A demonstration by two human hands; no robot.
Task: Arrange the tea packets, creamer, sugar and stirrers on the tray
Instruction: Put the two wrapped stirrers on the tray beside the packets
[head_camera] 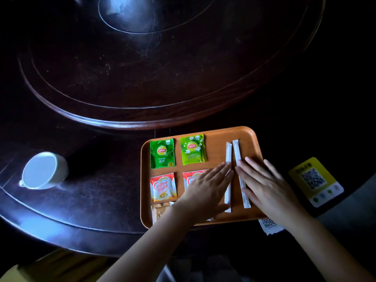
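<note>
An orange tray (215, 132) lies on the dark table. At its back sit a dark green tea packet (162, 153) and a light green tea packet (193, 149). Below them lie a red and white creamer packet (162, 187) and a second creamer packet (190, 177), half hidden under my left hand (205, 188). A sugar packet (159, 211) rests at the front left corner. Two white wrapped stirrers (228, 153) (236, 151) lie side by side on the right. My left hand lies flat against the left stirrer. My right hand (264, 184) lies flat against the right stirrer.
A white cup (43, 169) lies tilted on the table to the left. A yellow QR code card (315, 181) sits right of the tray, and a white QR slip (268, 225) pokes out under its front right corner. A raised round turntable (122, 78) fills the back.
</note>
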